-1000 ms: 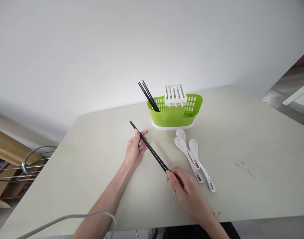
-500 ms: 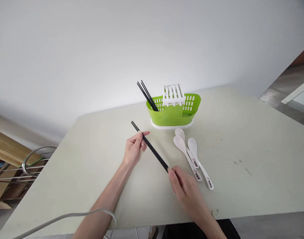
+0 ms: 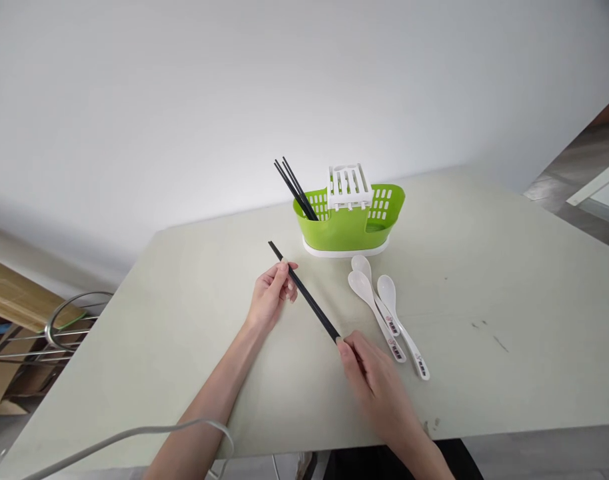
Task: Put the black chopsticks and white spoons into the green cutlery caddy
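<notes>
A pair of black chopsticks (image 3: 309, 303) lies slanted over the pale table (image 3: 184, 320), held at both ends. My left hand (image 3: 270, 299) pinches them near the far tip, fingers curled round them. My right hand (image 3: 372, 373) grips the near end with closed fingers. Behind stands a green cutlery holder (image 3: 349, 230) with a white slotted insert (image 3: 348, 183) and several black chopsticks (image 3: 295, 189) leaning in its left compartment. Three white spoons (image 3: 384, 310) lie on the table just right of my right hand.
A grey cable (image 3: 114, 440) runs across my left forearm at the table's near edge. A metal rack (image 3: 49, 330) and cardboard stand on the floor to the left. A white wall rises behind the table; small dark marks (image 3: 489, 333) dot its right side.
The held chopsticks have shifted slightly toward the green holder, and my left hand has moved a little with them. Both grips are unchanged.
</notes>
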